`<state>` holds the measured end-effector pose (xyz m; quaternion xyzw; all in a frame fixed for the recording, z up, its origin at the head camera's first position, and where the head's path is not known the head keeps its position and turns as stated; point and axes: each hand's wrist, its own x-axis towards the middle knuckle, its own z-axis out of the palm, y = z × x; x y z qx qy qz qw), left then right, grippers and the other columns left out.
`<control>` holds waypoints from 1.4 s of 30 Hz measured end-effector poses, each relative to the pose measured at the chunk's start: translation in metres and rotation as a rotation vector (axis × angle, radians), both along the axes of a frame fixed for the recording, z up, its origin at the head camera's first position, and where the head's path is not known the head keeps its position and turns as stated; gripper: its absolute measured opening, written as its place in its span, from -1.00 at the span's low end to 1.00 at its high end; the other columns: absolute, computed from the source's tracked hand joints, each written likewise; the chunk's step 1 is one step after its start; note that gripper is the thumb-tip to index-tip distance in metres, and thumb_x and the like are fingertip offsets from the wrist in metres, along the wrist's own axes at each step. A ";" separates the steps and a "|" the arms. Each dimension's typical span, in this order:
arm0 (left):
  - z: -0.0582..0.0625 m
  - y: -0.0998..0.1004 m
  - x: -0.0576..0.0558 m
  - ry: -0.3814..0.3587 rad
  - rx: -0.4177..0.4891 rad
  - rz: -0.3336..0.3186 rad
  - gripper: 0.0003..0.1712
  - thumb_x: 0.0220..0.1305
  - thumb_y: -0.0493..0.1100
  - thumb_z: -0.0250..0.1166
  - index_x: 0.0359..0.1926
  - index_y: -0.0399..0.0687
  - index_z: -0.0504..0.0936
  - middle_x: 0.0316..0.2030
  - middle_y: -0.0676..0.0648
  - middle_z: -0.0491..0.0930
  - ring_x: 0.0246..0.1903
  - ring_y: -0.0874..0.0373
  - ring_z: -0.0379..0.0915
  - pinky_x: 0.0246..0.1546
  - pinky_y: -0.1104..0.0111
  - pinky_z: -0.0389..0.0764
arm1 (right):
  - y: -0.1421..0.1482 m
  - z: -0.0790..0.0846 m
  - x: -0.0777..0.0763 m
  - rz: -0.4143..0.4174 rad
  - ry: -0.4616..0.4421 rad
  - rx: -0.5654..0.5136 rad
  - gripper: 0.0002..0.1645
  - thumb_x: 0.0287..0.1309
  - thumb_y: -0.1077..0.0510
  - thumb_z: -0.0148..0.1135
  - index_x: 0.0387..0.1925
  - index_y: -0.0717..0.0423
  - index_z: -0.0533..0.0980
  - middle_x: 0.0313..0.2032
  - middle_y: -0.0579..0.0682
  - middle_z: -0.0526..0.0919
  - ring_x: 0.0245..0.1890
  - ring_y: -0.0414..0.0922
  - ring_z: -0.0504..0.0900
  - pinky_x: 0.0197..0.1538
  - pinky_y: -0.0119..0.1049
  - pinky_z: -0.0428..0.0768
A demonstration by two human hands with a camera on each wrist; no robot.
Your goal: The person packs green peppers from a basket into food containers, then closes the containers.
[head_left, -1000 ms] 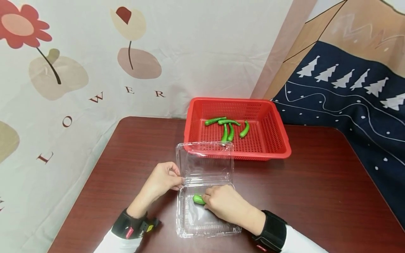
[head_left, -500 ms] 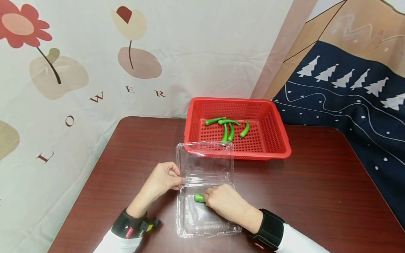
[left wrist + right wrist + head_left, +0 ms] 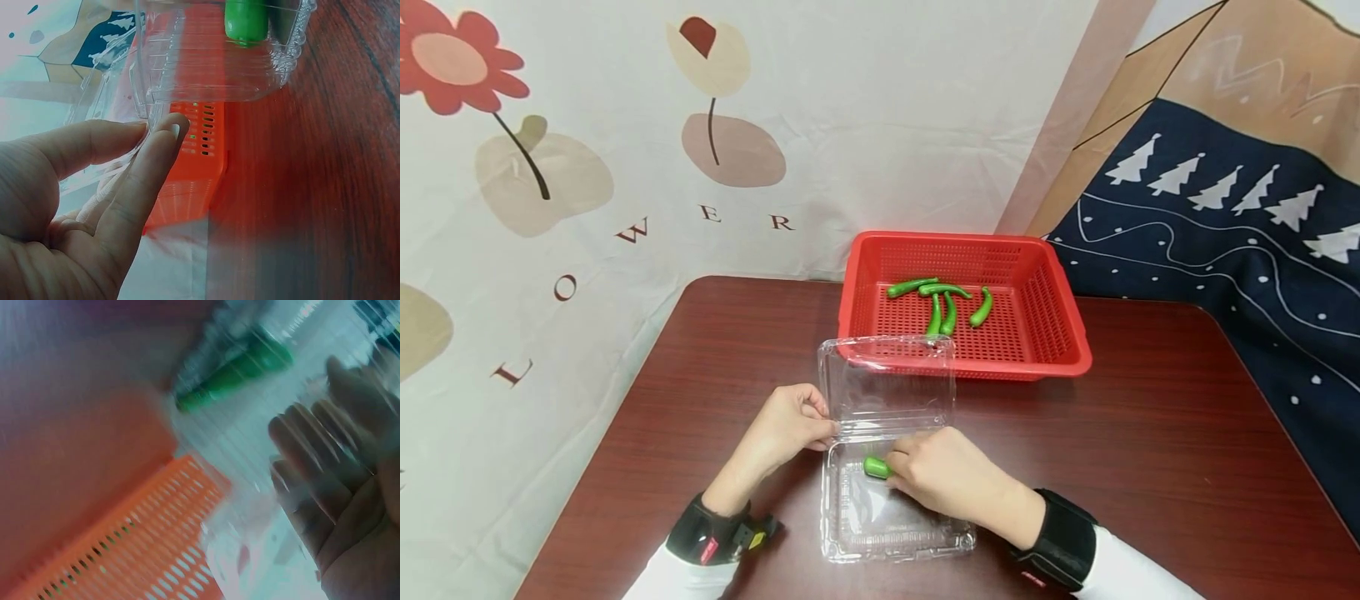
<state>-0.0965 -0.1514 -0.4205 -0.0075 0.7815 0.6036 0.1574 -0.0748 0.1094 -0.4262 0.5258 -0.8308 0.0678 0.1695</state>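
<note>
A clear plastic clamshell container [image 3: 842, 533] lies on the table with its lid [image 3: 887, 387] raised, leaning toward the red basket. My left hand [image 3: 792, 421] pinches the container's left side by the hinge between thumb and fingers. One green chili pepper [image 3: 875, 467] lies in the base near the hinge. Over its right part is my right hand [image 3: 947, 475], which hides the rest in the head view. The right wrist view shows those fingers [image 3: 294, 434] loosely bent and apart from the pepper [image 3: 240, 372].
A red perforated basket [image 3: 1052, 333] stands at the back of the table, with several green chili peppers [image 3: 981, 307] on its floor. The lid overlaps its front rim in the head view. Brown tabletop [image 3: 1150, 433] extends to the right. A printed cloth [image 3: 865, 125] hangs behind.
My right hand has shifted slightly right and away from me, and the pepper has slid a little to the right in the base. The left hand keeps its hold on the container.
</note>
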 end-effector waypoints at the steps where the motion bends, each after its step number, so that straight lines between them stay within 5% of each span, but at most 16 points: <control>1: 0.000 0.000 0.000 -0.001 0.001 0.000 -0.78 0.09 -0.51 0.44 -0.37 -0.34 0.52 -0.54 -0.17 0.70 -0.54 0.09 0.68 -0.37 0.16 0.84 | 0.001 0.005 -0.001 0.013 -0.018 -0.023 -0.74 0.14 -0.08 0.57 -0.36 -0.04 0.68 -0.45 -0.23 0.64 -0.51 -0.28 0.62 -0.49 -0.41 0.63; 9: 0.000 0.000 0.000 -0.002 0.006 -0.002 -0.78 0.09 -0.50 0.44 -0.36 -0.34 0.52 -0.52 -0.20 0.71 -0.54 0.10 0.68 -0.35 0.11 0.84 | 0.017 0.054 -0.020 0.069 -0.038 -0.159 -0.70 0.21 -0.07 0.50 -0.18 0.04 0.71 -0.19 -0.11 0.75 -0.23 -0.17 0.72 -0.19 -0.31 0.76; 21: 0.001 -0.001 0.000 -0.014 0.004 0.011 -0.79 0.11 -0.52 0.42 -0.36 -0.35 0.52 -0.53 -0.20 0.70 -0.53 0.09 0.68 -0.36 0.16 0.84 | 0.035 0.110 -0.050 -0.078 -0.096 -0.280 -0.37 0.14 -0.03 0.54 0.19 0.13 0.62 0.11 0.06 0.72 0.06 -0.01 0.71 0.05 -0.02 0.77; 32: 0.002 0.000 0.001 -0.012 -0.002 0.019 -0.78 0.10 -0.51 0.43 -0.36 -0.34 0.52 -0.54 -0.21 0.70 -0.52 0.08 0.69 -0.38 0.21 0.83 | 0.045 0.126 -0.089 -0.164 -0.142 -0.311 -0.26 0.13 0.01 0.57 0.30 0.20 0.54 0.31 0.15 0.58 0.29 0.09 0.56 0.24 0.13 0.66; 42: 0.002 -0.001 0.001 -0.017 -0.004 0.025 -0.79 0.09 -0.53 0.41 -0.37 -0.33 0.52 -0.54 -0.20 0.70 -0.51 0.07 0.71 -0.38 0.21 0.83 | 0.057 0.131 -0.132 -0.353 -0.237 -0.205 -0.26 0.30 -0.04 0.45 0.40 0.15 0.47 0.42 0.15 0.48 0.40 0.12 0.46 0.35 0.19 0.55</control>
